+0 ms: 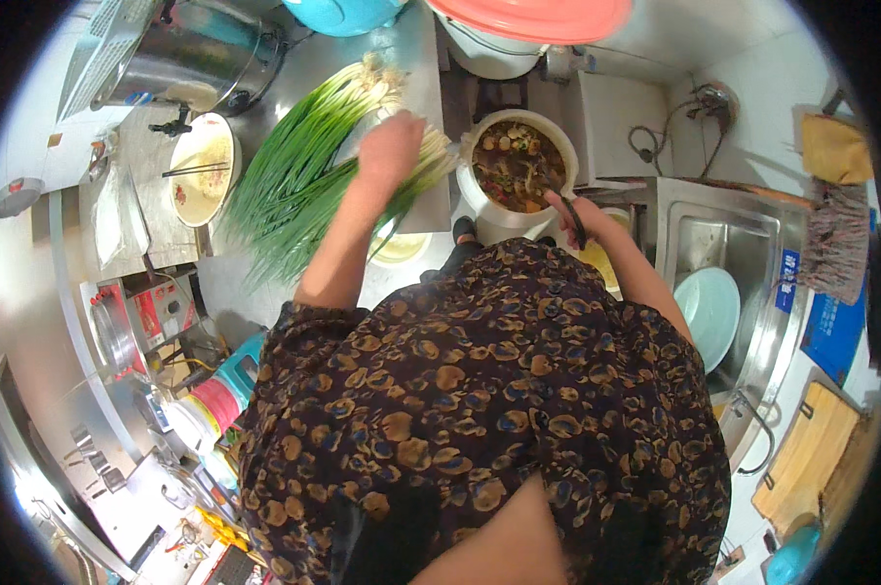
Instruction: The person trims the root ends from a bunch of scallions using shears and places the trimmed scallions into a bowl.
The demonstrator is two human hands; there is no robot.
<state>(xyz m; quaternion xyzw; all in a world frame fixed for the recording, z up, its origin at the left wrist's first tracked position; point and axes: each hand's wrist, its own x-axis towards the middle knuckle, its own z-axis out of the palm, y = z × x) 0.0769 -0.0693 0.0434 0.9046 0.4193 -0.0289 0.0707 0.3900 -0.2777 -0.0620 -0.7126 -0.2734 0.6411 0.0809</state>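
Observation:
My left hand (393, 150) is over a large heap of scallions (294, 157), near the pale root ends. Its fingers look curled, but blur hides whether they grip any stalks. Beneath the wrist lies a second bunch of scallions (411, 172), roots to the right. My right hand (590, 219) is closed around a slim dark tool (575, 225) of unclear kind, beside the rim of a white bucket (477, 191). Food scraps in murky brown liquid (517, 172) fill much of that bucket.
The scallions lie on a steel worktop (429, 88). A bowl (205, 194) with chopsticks across it stands left. To the right, a steel sink (725, 227) holds a pale green basin (711, 314). A red lid or basin (535, 18) tops a white bucket (492, 58) ahead.

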